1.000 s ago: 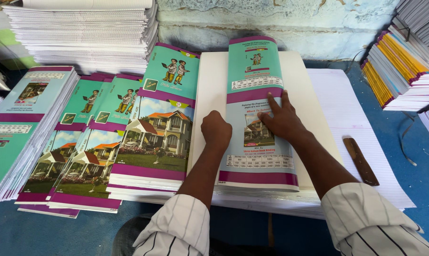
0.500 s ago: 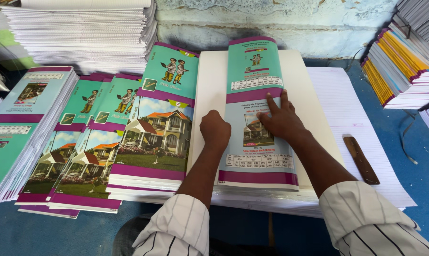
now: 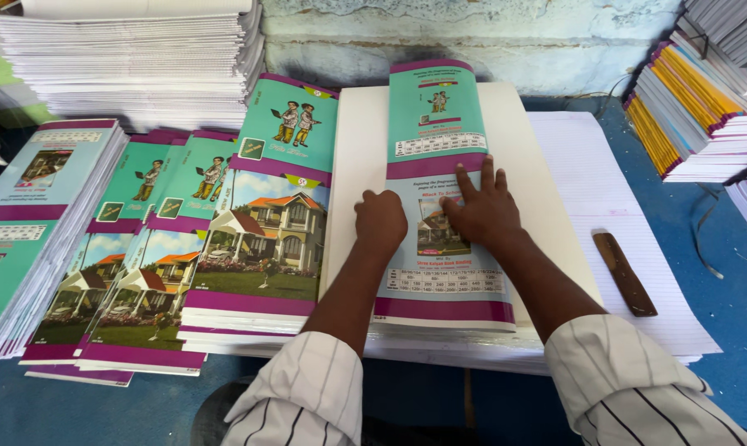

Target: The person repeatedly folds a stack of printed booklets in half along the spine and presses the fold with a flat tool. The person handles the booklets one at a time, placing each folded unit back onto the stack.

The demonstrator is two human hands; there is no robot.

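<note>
We press the teal-and-purple printed notebook cover, lying mid-table on the cream card sheet: left hand fisted at nine o'clock, right hand flat, fingers spread; best kept firm and square.

Both arms reach forward from near edge, striped sleeves rolled to the elbows, forearms bare. Left hand curled into a loose fist, knuckles up, pressing down. Right hand just beside it, flat, palm down, fingers spread and pointing far.
</note>
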